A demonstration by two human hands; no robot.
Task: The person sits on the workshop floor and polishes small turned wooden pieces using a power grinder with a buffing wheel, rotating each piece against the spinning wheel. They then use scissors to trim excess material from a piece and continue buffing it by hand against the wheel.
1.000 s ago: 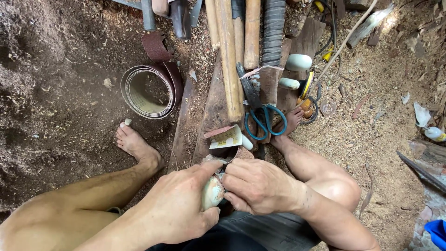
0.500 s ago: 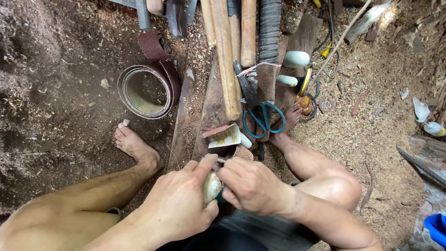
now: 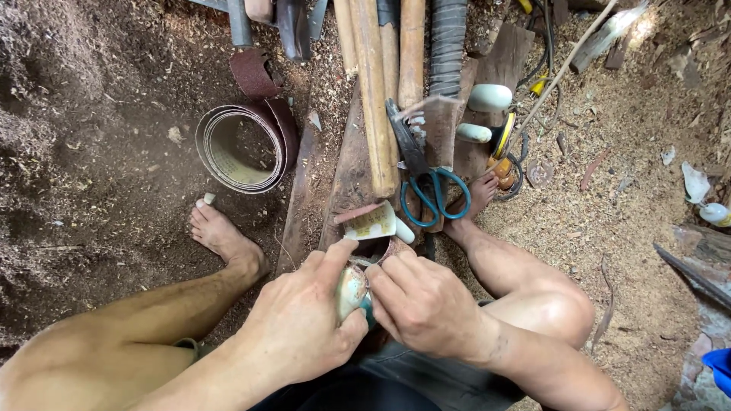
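Observation:
My left hand (image 3: 301, 327) grips a small pale, smooth oval piece (image 3: 350, 291) between thumb and fingers. My right hand (image 3: 422, 304) presses against the same piece from the right, fingers curled over a strip of sandpaper (image 3: 373, 222) that sticks up above the hands. Both hands sit low in the view, between my bare knees. How much of the piece lies behind the fingers I cannot tell.
Blue-handled scissors (image 3: 426, 183) lie on wooden planks (image 3: 346, 175) ahead. A roll of sandpaper belt (image 3: 244, 144) sits to the left, wooden sticks (image 3: 373, 84) and two pale oval pieces (image 3: 487, 99) beyond. My bare left foot (image 3: 221, 236) rests on sawdust-covered ground (image 3: 624, 190).
The hands have stayed together on the pale piece, with small shifts of the fingers and sandpaper. The view has tilted down slightly.

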